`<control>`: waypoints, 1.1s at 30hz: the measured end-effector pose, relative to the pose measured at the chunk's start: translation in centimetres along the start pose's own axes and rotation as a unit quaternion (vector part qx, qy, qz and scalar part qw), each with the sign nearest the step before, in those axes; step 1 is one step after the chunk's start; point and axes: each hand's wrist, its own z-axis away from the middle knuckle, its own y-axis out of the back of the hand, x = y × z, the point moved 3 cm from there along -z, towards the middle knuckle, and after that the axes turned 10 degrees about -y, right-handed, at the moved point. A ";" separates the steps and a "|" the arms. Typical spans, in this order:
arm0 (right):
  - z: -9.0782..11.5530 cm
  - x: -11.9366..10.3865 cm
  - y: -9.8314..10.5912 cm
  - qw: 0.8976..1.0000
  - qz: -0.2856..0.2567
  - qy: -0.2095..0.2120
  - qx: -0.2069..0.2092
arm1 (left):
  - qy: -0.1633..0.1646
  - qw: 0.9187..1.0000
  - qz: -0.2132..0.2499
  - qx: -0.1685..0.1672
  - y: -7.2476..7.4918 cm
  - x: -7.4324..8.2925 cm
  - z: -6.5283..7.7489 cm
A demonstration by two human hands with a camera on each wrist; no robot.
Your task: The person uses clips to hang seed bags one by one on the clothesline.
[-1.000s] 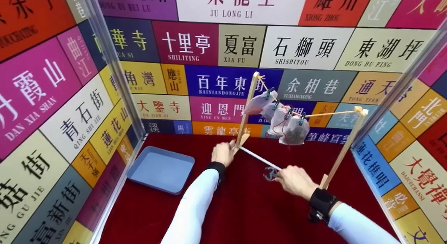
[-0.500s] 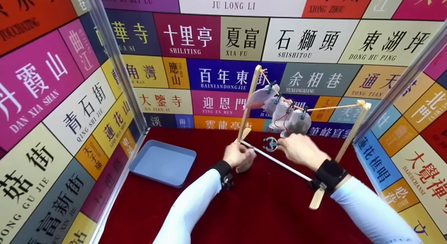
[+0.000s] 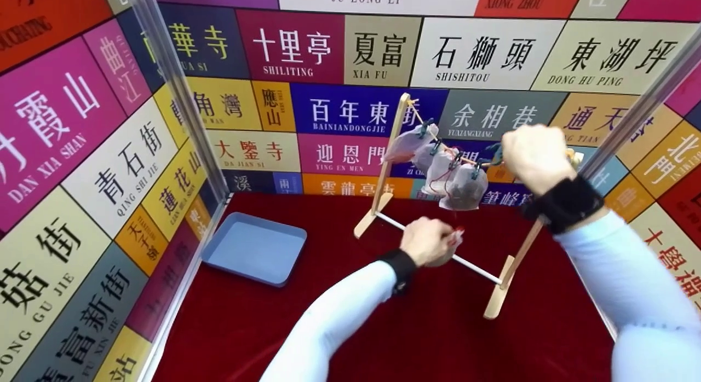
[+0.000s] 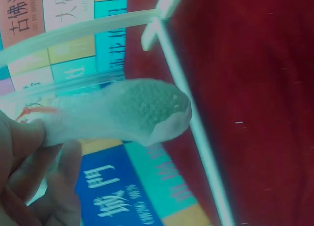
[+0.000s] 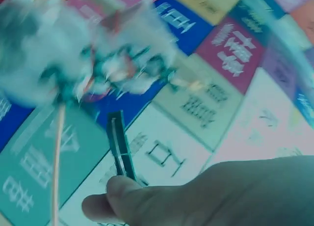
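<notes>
My left hand [image 3: 427, 241] pinches the gathered neck of a small white drawstring pouch [image 4: 147, 108] with red string and grainy contents, in front of the rack's white lower bar [image 3: 476, 270]. Raised at the right part of the cord, my right hand [image 3: 534, 152] pinches a small dark green clip [image 5: 120, 142] between thumb and finger. The wooden rack [image 3: 390, 157] has a cord strung between its two posts. Several filled white pouches [image 3: 466, 187] hang from that cord on green clips, bunched towards the left post. In the right wrist view these pouches are blurred.
A blue-grey tray [image 3: 254, 250] lies left of the rack on the dark red cloth [image 3: 416, 338]. Panels with colourful printed signs [image 3: 296, 48] stand behind and on both sides. The right post [image 3: 526, 250] is partly behind my right forearm.
My right hand has risen from the lower bar to the cord with the clip. My left hand has moved right from the left foot of the rack, carrying the pouch.
</notes>
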 end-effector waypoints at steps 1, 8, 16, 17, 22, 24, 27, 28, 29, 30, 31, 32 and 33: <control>-0.4 0.2 0.2 1.000 0.012 -0.004 0.000 | 0.001 1.000 -0.006 0.004 0.4 0.5 -0.6; -2.1 -0.3 -0.6 0.995 0.096 -0.005 -0.038 | 0.010 0.999 -0.005 0.040 2.9 2.7 -4.6; -2.0 -0.8 -1.4 0.988 0.130 0.051 -0.069 | 0.028 0.996 -0.015 0.086 5.3 3.5 -7.3; -1.8 -0.8 -1.4 0.988 0.128 0.060 -0.065 | 0.030 0.995 -0.016 0.091 5.6 3.5 -7.5; -1.6 -0.4 -1.1 0.987 0.119 0.092 -0.057 | 0.046 0.992 -0.002 0.115 6.4 3.7 -8.1; -1.7 -0.2 -1.0 0.986 0.119 0.098 -0.070 | 0.059 0.989 0.020 0.131 6.4 3.9 -8.2; -1.7 0.0 -1.0 0.982 0.122 0.104 -0.094 | 0.072 0.984 0.057 0.149 6.3 4.3 -8.3; -1.7 0.0 -1.0 0.982 0.122 0.107 -0.099 | 0.074 0.983 0.067 0.153 6.4 4.4 -8.2; -1.7 0.0 -0.9 0.981 0.123 0.111 -0.104 | 0.076 0.982 0.076 0.155 6.4 4.5 -8.2; -1.7 0.0 -0.9 0.980 0.124 0.114 -0.109 | 0.079 0.981 0.082 0.156 6.5 4.6 -8.2; -1.7 0.0 -0.8 0.979 0.123 0.116 -0.113 | 0.082 0.980 0.088 0.159 6.5 4.7 -8.2; -1.7 0.0 -0.8 0.979 0.121 0.119 -0.117 | 0.088 0.978 0.095 0.163 6.6 4.7 -8.2; -1.7 0.0 -0.7 0.978 0.118 0.121 -0.121 | 0.096 0.976 0.103 0.169 6.6 4.7 -8.3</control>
